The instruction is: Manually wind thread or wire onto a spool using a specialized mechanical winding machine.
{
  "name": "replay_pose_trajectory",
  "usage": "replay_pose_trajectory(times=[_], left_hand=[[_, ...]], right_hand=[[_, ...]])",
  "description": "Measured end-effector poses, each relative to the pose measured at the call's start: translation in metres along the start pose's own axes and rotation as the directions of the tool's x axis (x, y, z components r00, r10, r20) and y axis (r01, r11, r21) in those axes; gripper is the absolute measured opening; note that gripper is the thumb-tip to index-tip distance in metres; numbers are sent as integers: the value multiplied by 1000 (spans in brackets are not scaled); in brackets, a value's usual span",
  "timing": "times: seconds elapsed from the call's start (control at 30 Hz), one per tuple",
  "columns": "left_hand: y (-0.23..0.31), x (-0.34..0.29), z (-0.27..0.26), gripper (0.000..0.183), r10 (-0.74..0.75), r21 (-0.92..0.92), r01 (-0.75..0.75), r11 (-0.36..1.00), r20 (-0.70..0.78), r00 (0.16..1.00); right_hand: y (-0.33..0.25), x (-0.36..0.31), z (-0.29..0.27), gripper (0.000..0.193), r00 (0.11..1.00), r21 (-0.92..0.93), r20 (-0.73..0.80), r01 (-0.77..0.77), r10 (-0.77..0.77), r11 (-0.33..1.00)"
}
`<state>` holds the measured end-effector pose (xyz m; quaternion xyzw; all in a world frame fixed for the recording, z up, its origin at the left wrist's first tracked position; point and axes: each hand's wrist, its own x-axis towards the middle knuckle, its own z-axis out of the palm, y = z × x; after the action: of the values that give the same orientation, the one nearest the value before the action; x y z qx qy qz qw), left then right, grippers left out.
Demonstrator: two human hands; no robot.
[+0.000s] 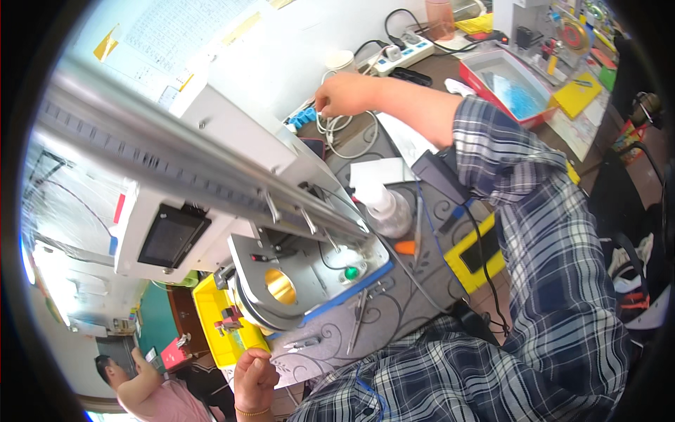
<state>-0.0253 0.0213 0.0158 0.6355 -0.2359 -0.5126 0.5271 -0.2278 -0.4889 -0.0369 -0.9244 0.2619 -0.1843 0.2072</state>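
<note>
My right hand [346,96] reaches far across the table toward the wall, its fingers pinched together and pointing down. Under the fingertips lie a looped white cable [363,152] and some small blue pieces [304,117]; whatever the pinch holds is too small to make out. Low in the picture, my left hand [254,381] is closed with curled fingers, just in front of the yellow bin [217,330]. What may be inside those fingers is hidden. Beside it stands a machine with a metal platform [316,271], a round brass-coloured opening [280,287] and a green button [351,273].
A clear spray bottle [391,215] stands mid-table near an orange-tipped tool [406,247]. Tweezers [357,322] lie by the machine's front edge. Farther off are a white power strip [402,58] and a red-rimmed tray [470,77]. Another person [158,394] sits at lower left.
</note>
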Motion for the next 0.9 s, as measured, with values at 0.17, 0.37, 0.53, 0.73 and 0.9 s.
replay_pose_trajectory(times=[0.17, 0.37, 0.53, 0.73, 0.9], left_hand=[[13, -4, 5, 18, 32, 22, -29, 999, -145, 989], [20, -7, 19, 17, 3, 12, 0, 1000, -270, 963], [22, -6, 22, 16, 1, 10, 2, 1000, -300, 954], [23, -3, 28, 17, -14, 11, 18, 1000, -319, 948], [29, 4, 50, 13, -54, -13, 53, 999, -385, 921]], right_hand=[[33, 76, 59, 26, 993, -25, -84, 82, -84, 996], [32, 113, 84, 24, 996, -471, -63, 32, -70, 882], [36, 114, 97, 26, 995, -451, 16, -80, 97, 889], [57, 125, 115, 21, 994, -487, -105, -86, 39, 869], [66, 124, 115, 26, 982, -405, -173, -138, 72, 904]])
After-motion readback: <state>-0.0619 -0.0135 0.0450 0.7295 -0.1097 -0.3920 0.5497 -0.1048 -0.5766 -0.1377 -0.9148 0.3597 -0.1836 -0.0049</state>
